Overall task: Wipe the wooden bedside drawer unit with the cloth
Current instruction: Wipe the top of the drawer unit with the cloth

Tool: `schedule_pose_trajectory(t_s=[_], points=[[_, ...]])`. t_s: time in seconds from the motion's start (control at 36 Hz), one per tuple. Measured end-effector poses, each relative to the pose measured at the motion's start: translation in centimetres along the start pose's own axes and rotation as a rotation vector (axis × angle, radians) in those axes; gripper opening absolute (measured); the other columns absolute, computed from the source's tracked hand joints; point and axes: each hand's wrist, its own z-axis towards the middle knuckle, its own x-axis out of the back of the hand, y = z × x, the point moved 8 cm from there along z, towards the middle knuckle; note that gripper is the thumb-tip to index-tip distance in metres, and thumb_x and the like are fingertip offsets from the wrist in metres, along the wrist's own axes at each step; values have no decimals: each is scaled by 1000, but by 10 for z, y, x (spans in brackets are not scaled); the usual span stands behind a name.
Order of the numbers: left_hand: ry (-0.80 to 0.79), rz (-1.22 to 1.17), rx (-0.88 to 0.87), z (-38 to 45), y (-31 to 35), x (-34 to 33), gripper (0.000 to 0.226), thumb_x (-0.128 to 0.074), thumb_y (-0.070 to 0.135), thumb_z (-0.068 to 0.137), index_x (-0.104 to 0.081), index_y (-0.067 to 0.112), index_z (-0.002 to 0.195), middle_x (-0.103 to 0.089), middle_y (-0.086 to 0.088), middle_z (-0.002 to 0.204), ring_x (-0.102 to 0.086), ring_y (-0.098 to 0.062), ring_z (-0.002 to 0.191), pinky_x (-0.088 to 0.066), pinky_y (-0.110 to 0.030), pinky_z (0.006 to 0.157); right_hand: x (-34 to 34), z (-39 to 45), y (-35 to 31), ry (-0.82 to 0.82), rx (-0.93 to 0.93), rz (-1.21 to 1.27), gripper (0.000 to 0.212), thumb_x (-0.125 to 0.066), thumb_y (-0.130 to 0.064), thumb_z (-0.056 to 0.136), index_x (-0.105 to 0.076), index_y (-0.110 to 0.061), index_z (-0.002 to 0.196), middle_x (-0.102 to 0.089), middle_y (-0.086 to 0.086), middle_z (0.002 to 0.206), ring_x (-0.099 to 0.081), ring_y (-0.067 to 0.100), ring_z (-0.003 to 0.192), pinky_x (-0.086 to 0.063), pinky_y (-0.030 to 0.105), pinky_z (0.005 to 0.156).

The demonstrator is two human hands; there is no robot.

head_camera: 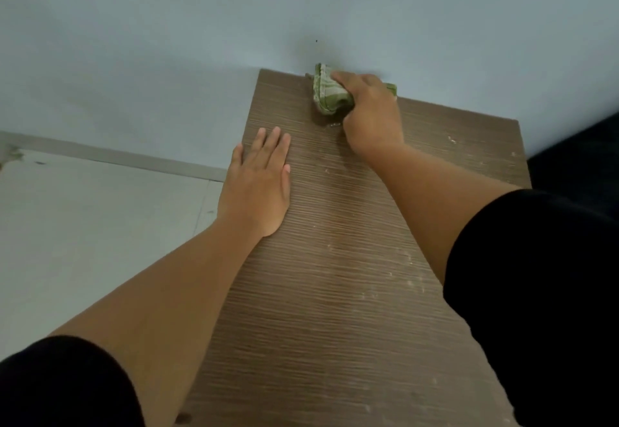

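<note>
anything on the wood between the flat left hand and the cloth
Nothing lies there. In the head view, only bare wood grain of the drawer unit top separates the left hand from the green cloth, which the right hand grips.

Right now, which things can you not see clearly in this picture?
Head view only:
- Drawer fronts of the drawer unit: only its top shows.
- Part of the cloth: covered by the right hand.
- Top's near end: cut off by the bottom edge.
- Surface under the flat left hand.
</note>
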Motion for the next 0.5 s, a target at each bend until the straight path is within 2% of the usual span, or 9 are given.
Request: schedule_pose_trajectory(t_s=[0.11, 0.31, 0.42, 0.5], points=[[37, -9, -1, 0, 0, 2, 52, -20, 29, 100, -17, 16, 150, -16, -1, 159, -8, -17, 148, -6, -39, 119, -12, 13, 6, -25, 3, -49, 58, -43, 3, 84, -48, -25, 135, -50, 8, 132, -43, 27, 123, -40, 38, 100], [31, 4, -3, 1, 0, 1, 53, -17, 30, 98, -16, 17, 150, -15, 1, 159, -7, -15, 148, -5, -38, 119, -26, 30, 15, -80, 20, -78, 54, -44, -3, 84, -49, -23, 134, -46, 10, 129, -39, 28, 122, -37, 41, 103], [40, -3, 0, 2, 0, 3, 54, -17, 31, 98, -16, 18, 150, -15, 1, 159, -7, -14, 148, -5, -37, 119, -33, 31, 19, -47, 28, -3, 56, -45, 4, 84, -51, -21, 133, -45, 11, 128, -39, 28, 121, -30, 29, 104], [53, 3, 0, 2, 0, 3, 54, -17, 31, 98, -18, 17, 150, -18, 1, 158, -10, -15, 148, -6, -37, 119, -37, 26, 23, -18, 10, 78, 55, -46, 7, 83, -53, -18, 132, -44, 7, 138, -35, 23, 131, -21, 18, 106]])
